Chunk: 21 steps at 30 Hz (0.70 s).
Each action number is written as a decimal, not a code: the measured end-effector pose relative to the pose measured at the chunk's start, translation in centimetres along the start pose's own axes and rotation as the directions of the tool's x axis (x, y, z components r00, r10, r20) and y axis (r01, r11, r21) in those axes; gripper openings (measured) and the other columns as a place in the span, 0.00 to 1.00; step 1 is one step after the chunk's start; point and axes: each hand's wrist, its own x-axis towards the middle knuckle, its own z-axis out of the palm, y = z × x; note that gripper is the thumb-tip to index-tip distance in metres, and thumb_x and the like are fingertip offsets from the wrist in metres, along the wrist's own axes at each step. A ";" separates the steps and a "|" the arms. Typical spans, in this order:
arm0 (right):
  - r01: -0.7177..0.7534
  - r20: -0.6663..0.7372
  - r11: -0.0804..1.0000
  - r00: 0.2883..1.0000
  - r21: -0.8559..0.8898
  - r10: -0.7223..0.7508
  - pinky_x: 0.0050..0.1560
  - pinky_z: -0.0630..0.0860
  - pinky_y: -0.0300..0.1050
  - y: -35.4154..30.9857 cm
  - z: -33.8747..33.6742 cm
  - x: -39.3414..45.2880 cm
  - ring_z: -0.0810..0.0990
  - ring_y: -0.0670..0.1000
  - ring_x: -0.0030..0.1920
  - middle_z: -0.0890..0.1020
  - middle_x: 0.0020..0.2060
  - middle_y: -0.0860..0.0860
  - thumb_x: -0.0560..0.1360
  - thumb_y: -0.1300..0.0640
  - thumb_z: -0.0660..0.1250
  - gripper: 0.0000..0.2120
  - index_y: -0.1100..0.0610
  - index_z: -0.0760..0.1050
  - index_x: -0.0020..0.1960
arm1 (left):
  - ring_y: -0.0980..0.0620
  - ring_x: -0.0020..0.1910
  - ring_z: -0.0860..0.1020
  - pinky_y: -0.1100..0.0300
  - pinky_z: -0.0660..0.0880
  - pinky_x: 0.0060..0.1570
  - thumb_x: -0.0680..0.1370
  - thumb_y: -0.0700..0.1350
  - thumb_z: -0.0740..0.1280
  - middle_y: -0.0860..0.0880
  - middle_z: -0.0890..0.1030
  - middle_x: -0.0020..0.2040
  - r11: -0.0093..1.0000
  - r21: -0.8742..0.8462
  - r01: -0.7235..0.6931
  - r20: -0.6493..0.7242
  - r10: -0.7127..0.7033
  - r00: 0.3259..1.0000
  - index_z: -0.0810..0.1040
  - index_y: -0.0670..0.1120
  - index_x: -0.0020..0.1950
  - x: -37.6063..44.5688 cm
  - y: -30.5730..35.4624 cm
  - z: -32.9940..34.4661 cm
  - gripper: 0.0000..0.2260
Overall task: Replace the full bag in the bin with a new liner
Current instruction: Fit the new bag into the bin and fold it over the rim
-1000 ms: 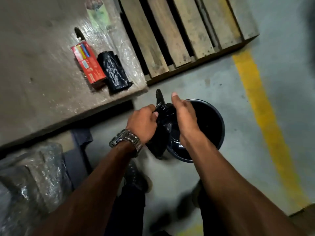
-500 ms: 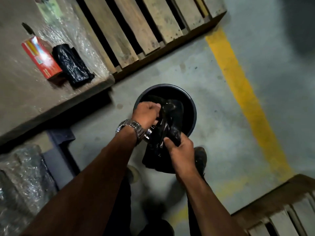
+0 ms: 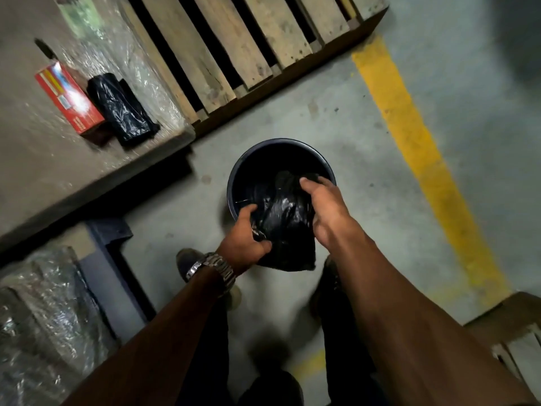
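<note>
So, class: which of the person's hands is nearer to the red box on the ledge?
Left. The left hand grips the black bag on the side facing the red box; the right hand holds the bag's far side, farther off.

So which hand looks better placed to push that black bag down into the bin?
Probably the right hand: it grips the liner over the bin opening, while the left hand holds it at the near rim.

Right hand point(image 3: 325, 212) now up at the black liner point(image 3: 285, 227)'s far edge, left hand point(image 3: 244, 234) lower, on its near side.
</note>
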 end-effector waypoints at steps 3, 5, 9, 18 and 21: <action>0.225 0.027 0.884 0.972 -0.411 -0.235 0.69 0.69 0.54 1.0 0.0 -0.2 0.73 0.54 0.67 0.71 0.70 0.53 0.76 0.50 0.65 0.31 0.47 0.58 0.76 | 0.49 0.56 0.76 0.58 0.72 0.59 0.71 0.39 0.71 0.48 0.75 0.58 1.000 0.006 -0.005 -0.108 0.005 0.994 0.58 0.49 0.73 0.8 0.4 -0.4 0.34; 0.424 0.157 0.646 0.890 -0.635 -0.429 0.73 0.63 0.54 2.1 -0.5 -0.9 0.66 0.54 0.73 0.64 0.75 0.53 0.78 0.49 0.61 0.31 0.46 0.54 0.77 | 0.50 0.55 0.76 0.60 0.71 0.59 0.72 0.38 0.71 0.49 0.75 0.57 0.999 -0.031 -0.024 -0.137 0.019 0.990 0.60 0.47 0.72 1.3 1.1 -0.8 0.32; 0.611 0.387 0.264 0.720 -0.746 -0.576 0.71 0.63 0.54 3.6 -1.5 -4.0 0.65 0.54 0.71 0.68 0.71 0.53 0.75 0.42 0.58 0.28 0.51 0.66 0.73 | 0.48 0.53 0.77 0.54 0.73 0.60 0.72 0.33 0.70 0.41 0.77 0.57 0.961 -0.275 -0.013 -0.220 -0.050 0.974 0.63 0.42 0.69 2.2 2.7 -1.5 0.28; 0.702 0.578 -0.008 0.581 -0.712 -0.573 0.64 0.67 0.50 6.4 -2.0 -6.3 0.70 0.54 0.60 0.70 0.62 0.53 0.66 0.46 0.72 0.38 0.51 0.63 0.72 | 0.41 0.54 0.80 0.46 0.77 0.58 0.68 0.39 0.76 0.39 0.80 0.56 0.838 -0.521 0.161 -0.258 -0.334 0.907 0.73 0.45 0.59 4.6 3.8 -3.4 0.22; 0.695 0.521 0.011 0.550 -0.719 -0.653 0.58 0.73 0.52 6.0 -1.7 -5.8 0.75 0.58 0.55 0.75 0.57 0.54 0.66 0.56 0.66 0.27 0.55 0.71 0.65 | 0.42 0.55 0.79 0.45 0.76 0.59 0.71 0.42 0.73 0.38 0.78 0.60 0.802 -0.585 0.121 -0.250 -0.321 0.913 0.72 0.43 0.61 4.5 4.3 -3.6 0.20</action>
